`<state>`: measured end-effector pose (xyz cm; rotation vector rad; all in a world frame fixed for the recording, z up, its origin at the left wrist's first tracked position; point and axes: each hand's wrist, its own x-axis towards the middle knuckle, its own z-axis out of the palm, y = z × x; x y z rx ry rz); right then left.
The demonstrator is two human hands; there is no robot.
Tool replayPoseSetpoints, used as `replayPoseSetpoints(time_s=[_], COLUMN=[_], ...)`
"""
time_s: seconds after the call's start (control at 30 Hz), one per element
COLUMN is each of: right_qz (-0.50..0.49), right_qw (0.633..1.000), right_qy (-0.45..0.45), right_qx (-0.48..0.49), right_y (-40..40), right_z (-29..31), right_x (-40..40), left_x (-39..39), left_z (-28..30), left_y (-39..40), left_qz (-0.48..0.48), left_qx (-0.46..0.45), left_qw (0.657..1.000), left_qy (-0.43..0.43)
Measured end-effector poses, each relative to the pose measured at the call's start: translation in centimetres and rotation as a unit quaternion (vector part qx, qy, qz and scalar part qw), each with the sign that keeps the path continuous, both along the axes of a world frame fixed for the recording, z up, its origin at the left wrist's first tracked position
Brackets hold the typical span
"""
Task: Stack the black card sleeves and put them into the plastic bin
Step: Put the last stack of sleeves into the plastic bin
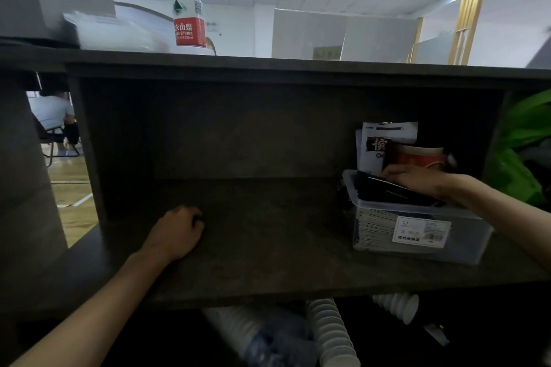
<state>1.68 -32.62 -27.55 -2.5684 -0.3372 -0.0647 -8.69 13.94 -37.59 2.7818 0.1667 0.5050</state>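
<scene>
A: Item count?

B: One plastic bin (417, 235), clear, with one white label on its front wall. It stands on the right part of the shelf (268, 241). One stack of black card sleeves (390, 192) lies tilted across the bin's open top; the number of sleeves in it cannot be told.

A: Hand positions?

B: Two hands in view. The right hand (417, 179) rests on the stack's upper edge, fingers curled over it and holding it. The left hand (179, 232) rests on the shelf well apart from the bin, fingers curled under, holding nothing visible.

A: Other items?

B: One water bottle (187, 3) on the top board. Behind the bin: one printed packet (384, 140) and one red cup (417, 156).
</scene>
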Motion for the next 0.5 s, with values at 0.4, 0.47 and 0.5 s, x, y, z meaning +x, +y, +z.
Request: replayPoseSetpoints(time_s=[0.4,0.47,0.5], right_qz=[-0.028,-0.006,0.001], right_qw=[0.985,0.984,0.983], right_qy=[-0.104,-0.058,-0.047], right_qx=[-0.137,-0.169,-0.177], right_y=[1.3,1.4,1.5], right_z=[-0.5,-1.3,-1.5], right_x=[0.6,0.6,0.4], left_x=[-0.1,-0.1,-0.1], left_z=[0.1,0.1,0.1], left_y=[0.0,0.0,-0.1], left_qz=[0.003,0.003,0.003], left_qx=[-0.006,-0.003,-0.003], left_qw=[1.000,1.000,1.000], left_qy=[0.002,0.003,0.002])
